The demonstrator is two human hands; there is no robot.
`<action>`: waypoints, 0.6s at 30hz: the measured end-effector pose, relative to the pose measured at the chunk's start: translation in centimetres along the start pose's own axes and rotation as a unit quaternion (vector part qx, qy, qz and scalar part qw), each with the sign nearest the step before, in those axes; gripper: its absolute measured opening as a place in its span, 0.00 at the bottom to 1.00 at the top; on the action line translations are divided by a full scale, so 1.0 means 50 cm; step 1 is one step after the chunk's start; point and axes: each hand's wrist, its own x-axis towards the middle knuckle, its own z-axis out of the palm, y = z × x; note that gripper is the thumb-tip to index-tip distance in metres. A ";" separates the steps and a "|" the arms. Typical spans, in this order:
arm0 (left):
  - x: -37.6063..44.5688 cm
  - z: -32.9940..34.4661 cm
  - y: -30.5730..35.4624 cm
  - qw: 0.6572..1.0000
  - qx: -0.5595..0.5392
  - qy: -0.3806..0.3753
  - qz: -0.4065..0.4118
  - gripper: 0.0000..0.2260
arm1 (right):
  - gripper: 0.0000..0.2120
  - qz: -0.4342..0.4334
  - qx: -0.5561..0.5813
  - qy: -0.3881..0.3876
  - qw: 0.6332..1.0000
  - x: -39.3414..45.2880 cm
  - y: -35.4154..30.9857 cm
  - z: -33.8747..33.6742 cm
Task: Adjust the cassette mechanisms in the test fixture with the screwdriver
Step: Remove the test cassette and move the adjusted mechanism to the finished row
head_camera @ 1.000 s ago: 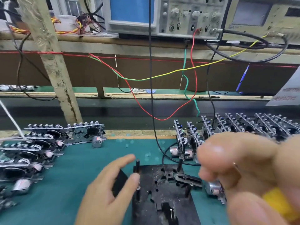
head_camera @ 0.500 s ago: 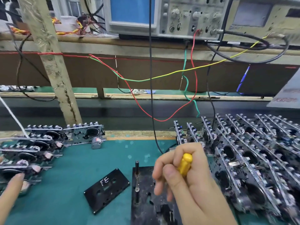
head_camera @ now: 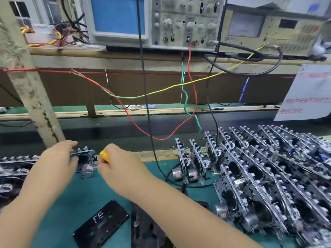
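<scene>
**Yellow handle gripped beside a metal mechanism**

Yellow plastic screwdriver handle (head_camera: 104, 156) is clenched in the right hand (head_camera: 118, 167), just beside a silver metal cassette mechanism with a round motor (head_camera: 85, 162) on the green mat surface (head_camera: 59, 210). The left hand (head_camera: 57, 160) rests on that mechanism, fingers curved over its top edge. The black metal test fixture (head_camera: 143, 228) lies near the bottom edge, beside a flat black cassette shell marked "FE" (head_camera: 101, 223).

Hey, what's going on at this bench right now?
A person is working on cassette mechanisms. The left hand is on a mechanism at the far left of the green mat, while the right hand grips a yellow-handled screwdriver beside it. The black test fixture sits near them, a black cassette lying next to it.
</scene>
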 end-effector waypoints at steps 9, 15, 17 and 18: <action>0.027 0.020 -0.044 0.998 0.012 -0.057 -0.016 0.23 | 0.17 -0.068 -0.130 0.046 0.988 0.150 -0.009 0.078; 0.023 -0.001 -0.021 0.983 0.048 0.002 0.176 0.18 | 0.19 -0.080 -0.175 0.008 0.981 0.155 0.036 0.091; 0.012 -0.004 -0.027 0.981 0.003 -0.025 0.190 0.24 | 0.16 -0.074 -0.154 0.013 0.985 0.147 0.050 0.076; 0.009 0.006 -0.038 0.978 -0.025 -0.027 0.205 0.26 | 0.16 -0.070 -0.143 0.014 0.987 0.140 0.052 0.065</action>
